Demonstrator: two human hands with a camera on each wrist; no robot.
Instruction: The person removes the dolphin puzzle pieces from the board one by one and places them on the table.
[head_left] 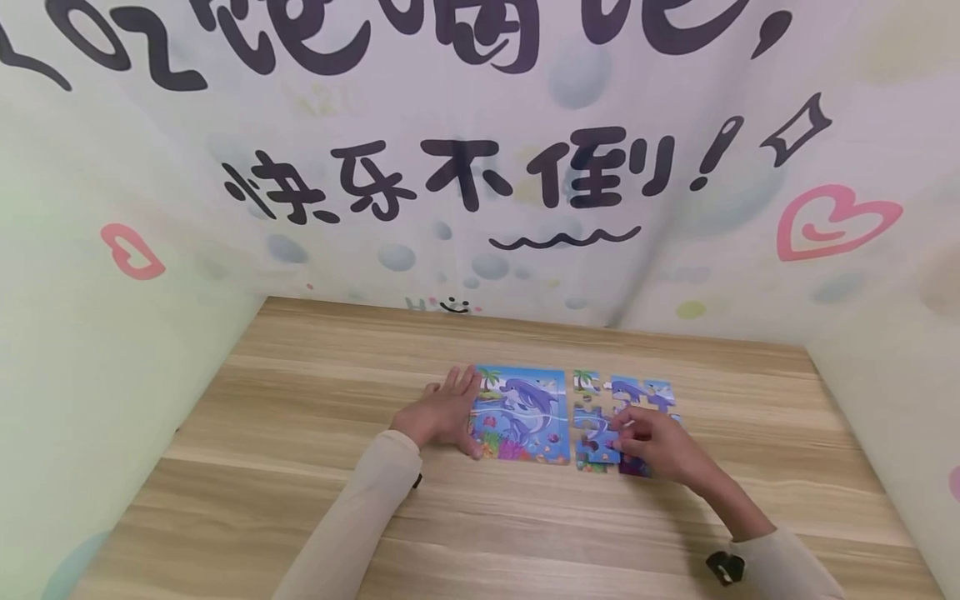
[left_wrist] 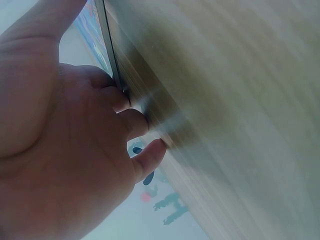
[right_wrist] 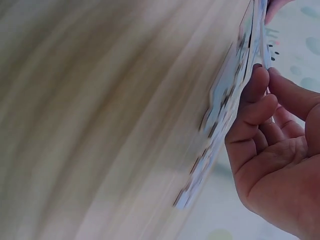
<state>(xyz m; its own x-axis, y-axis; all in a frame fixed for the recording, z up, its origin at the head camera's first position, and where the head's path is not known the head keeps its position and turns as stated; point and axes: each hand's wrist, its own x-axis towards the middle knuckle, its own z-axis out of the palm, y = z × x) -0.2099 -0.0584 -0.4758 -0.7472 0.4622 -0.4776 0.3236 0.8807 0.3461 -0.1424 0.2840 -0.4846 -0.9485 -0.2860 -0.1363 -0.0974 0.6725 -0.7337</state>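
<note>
A dolphin picture card (head_left: 525, 412) lies flat on the wooden table. My left hand (head_left: 446, 412) rests at its left edge, fingers spread and thumb at the lower left corner; in the left wrist view, that hand (left_wrist: 75, 130) has its fingertips down by the card's edge. To the card's right, my right hand (head_left: 660, 447) pinches a blue puzzle piece (head_left: 602, 452) between thumb and fingers, just over other pieces. In the right wrist view, the right hand (right_wrist: 285, 145) partly hides the thin piece it holds. Several dolphin puzzle pieces (head_left: 628, 390) lie around it.
The wood-grain table (head_left: 300, 433) spreads out on both sides and in front of the puzzle. Behind it hangs a pale printed curtain (head_left: 450, 242) with dark lettering. Pale side walls (head_left: 90, 375) close in the table left and right.
</note>
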